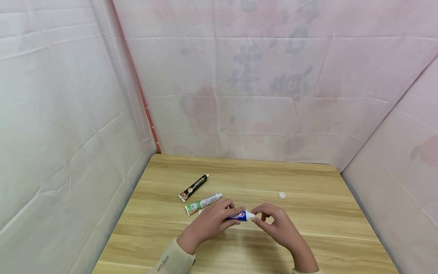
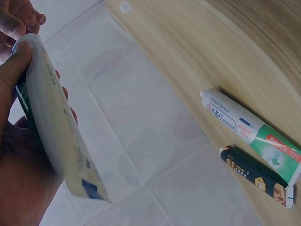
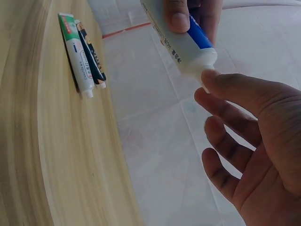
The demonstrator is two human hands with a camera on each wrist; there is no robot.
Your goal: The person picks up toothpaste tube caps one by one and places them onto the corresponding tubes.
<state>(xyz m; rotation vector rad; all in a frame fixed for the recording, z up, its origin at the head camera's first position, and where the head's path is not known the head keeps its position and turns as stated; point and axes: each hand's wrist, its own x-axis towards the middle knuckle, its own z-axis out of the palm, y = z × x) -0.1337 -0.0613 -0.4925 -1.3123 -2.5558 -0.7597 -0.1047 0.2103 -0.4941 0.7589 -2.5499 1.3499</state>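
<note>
Over the near part of the table, my left hand (image 1: 215, 220) grips a blue and white toothpaste tube (image 1: 242, 216) round its body. The tube points right, and its flat tail end shows below the palm in the left wrist view. My right hand (image 1: 278, 225) pinches the tube's narrow white tip (image 3: 203, 81) between thumb and index finger, which hide most of that tip. Its other fingers are loosely bent and touch nothing. A green and white toothpaste tube (image 1: 203, 204) lies just beyond my left hand. Farther back is a black toothpaste tube (image 1: 193, 188).
A small round white cap (image 1: 281, 195) lies on the wooden table (image 1: 328, 224), beyond my right hand. White sheets (image 1: 219, 114) hang as walls behind the table and along both sides. A red strip (image 1: 147, 110) runs down the back left corner.
</note>
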